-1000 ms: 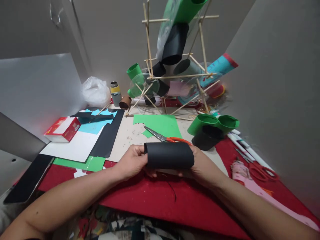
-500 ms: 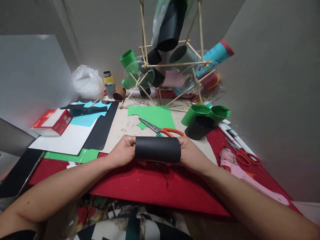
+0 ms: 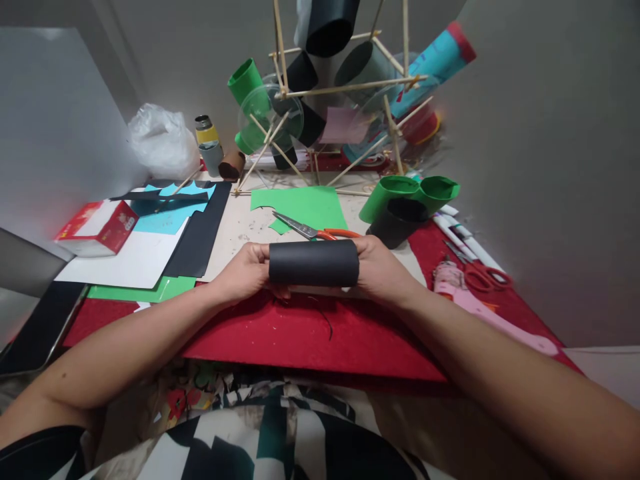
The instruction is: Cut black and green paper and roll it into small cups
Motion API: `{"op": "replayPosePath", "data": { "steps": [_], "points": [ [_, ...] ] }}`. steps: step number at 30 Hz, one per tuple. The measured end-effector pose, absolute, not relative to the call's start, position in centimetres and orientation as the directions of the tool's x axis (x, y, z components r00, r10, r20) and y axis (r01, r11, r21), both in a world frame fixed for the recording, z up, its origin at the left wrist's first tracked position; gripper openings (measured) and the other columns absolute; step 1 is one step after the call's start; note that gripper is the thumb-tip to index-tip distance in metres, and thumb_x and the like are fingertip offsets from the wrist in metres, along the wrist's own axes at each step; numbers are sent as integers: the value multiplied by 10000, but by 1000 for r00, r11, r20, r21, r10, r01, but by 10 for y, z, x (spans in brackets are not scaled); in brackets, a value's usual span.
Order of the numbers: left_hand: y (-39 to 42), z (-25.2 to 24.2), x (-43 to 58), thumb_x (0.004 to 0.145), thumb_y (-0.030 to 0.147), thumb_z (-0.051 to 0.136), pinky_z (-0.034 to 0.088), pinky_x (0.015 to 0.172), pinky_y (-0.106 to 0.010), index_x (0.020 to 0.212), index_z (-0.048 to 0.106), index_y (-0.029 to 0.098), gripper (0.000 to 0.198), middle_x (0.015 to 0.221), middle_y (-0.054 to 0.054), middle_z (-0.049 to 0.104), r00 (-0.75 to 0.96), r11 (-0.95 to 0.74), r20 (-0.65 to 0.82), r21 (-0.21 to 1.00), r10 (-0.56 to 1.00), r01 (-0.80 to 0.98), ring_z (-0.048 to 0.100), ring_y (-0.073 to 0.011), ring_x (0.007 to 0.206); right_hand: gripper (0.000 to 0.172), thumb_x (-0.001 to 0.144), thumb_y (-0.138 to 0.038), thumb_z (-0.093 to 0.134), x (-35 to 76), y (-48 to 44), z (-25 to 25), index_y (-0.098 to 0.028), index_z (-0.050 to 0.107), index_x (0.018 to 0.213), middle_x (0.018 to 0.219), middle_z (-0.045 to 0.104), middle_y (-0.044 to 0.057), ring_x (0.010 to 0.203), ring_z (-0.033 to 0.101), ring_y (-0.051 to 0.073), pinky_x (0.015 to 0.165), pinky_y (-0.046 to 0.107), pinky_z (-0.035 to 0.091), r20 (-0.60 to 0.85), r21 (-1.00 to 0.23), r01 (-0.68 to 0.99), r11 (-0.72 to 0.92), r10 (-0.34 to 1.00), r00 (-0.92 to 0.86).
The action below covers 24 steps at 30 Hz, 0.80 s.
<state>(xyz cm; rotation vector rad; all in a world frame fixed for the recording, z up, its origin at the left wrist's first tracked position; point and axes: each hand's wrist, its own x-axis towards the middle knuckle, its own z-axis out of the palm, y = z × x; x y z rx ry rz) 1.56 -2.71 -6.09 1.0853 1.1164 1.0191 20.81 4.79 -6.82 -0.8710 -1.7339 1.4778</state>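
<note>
Between my two hands, above the near part of the table, lies a black paper tube [image 3: 314, 263], held level and sideways. My left hand [image 3: 249, 270] closes on its left end, and some fingertips show beneath it. At the right end my right hand [image 3: 381, 270] grips it, with most of its fingers hidden behind or inside the tube. Just beyond the tube rest orange-handled scissors [image 3: 305, 230], blades pointing left, beside a cut sheet of green paper [image 3: 305, 203]. Two green paper tubes [image 3: 389, 193] and a black one [image 3: 400, 223] stand clustered near my right hand.
A wooden stick frame [image 3: 350, 87] with cups and tubes rises at the back. Left are a red tissue pack [image 3: 100, 227], blue paper [image 3: 165, 220] and a plastic bag [image 3: 163, 140]. Right are red scissors [image 3: 485, 277] and a pink glue gun [image 3: 490, 317]. Red cloth [image 3: 260, 333] covers the table.
The camera view has tilted down, so everything sits higher in the picture. Both hands still hold the black tube in nearly the same pose.
</note>
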Motion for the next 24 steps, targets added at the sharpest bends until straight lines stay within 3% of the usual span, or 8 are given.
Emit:
{"op": "replayPosePath", "data": {
  "steps": [4, 10, 19, 24],
  "points": [
    [-26, -62, 15, 648, 142, 661, 522, 475, -220, 545, 686, 119, 108, 469, -40, 661, 147, 176, -164, 982, 975, -71, 611, -128, 419, 88, 554, -261, 822, 208, 44, -67, -235, 738, 563, 690, 717, 4, 865, 657, 233, 611, 252, 527, 69, -993, 39, 107, 837, -543],
    [-28, -61, 12, 655, 168, 630, 528, 515, -238, 598, 720, 115, 120, 498, -32, 678, 170, 185, -173, 981, 970, -61, 623, -138, 457, 137, 609, -313, 805, 206, 33, -63, -201, 735, 571, 524, 616, -26, 528, 546, 134, 523, 245, 493, -2, -1000, -3, -6, 808, -590],
    [-24, -56, 8, 598, 175, 785, 459, 499, -175, 516, 650, 111, 170, 482, 36, 593, 154, 206, -177, 959, 972, -194, 538, -81, 475, 86, 682, -239, 782, 203, 26, -67, -154, 771, 688, 601, 628, 6, 584, 555, 135, 542, 220, 475, -71, -992, -46, -121, 805, -590],
    [-19, -68, 6, 632, 229, 831, 480, 543, -189, 736, 760, 122, 165, 617, -5, 702, 189, 319, -272, 897, 944, -305, 593, -99, 523, 94, 691, -226, 772, 204, 32, -74, -162, 744, 628, 537, 569, -2, 491, 490, 122, 461, 223, 430, -206, -969, 14, -247, 773, -600]
  ]
}}
